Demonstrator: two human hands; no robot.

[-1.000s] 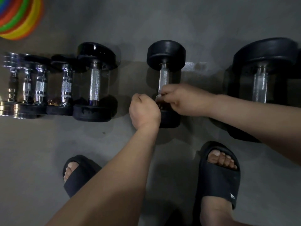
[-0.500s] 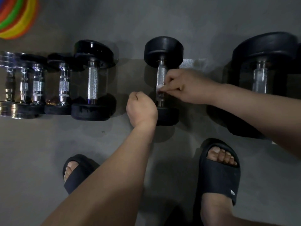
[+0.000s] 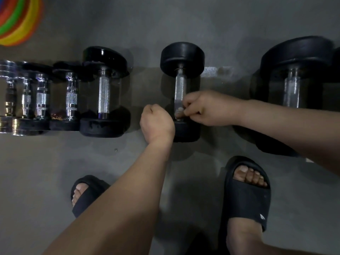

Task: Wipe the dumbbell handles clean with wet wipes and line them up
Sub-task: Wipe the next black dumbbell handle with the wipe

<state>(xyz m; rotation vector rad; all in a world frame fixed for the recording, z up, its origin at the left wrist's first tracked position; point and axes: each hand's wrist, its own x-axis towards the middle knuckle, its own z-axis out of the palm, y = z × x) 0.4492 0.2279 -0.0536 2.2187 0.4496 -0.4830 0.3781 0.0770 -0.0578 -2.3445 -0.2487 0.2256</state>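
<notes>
Wiping step, middle black rubber-headed dumbbell with knurled steel handle [image 3: 180, 89]. It lies on the grey floor [image 3: 128, 162], apart from the row of smaller chrome-handled dumbbells [image 3: 71, 96] at left, with the large black dumbbell [image 3: 292, 85] at right. To do it well, wrap the wipe round the bar, run it head to head, and roll the dumbbell for the underside (it probably needs steadying). Right hand [image 3: 204, 107]: fingers narrow, pinching a small pale wet wipe [image 3: 178, 113] against the handle's near end. Left hand [image 3: 156, 124]: fingers curled, just beside the near head; cannot tell if it holds anything.
</notes>
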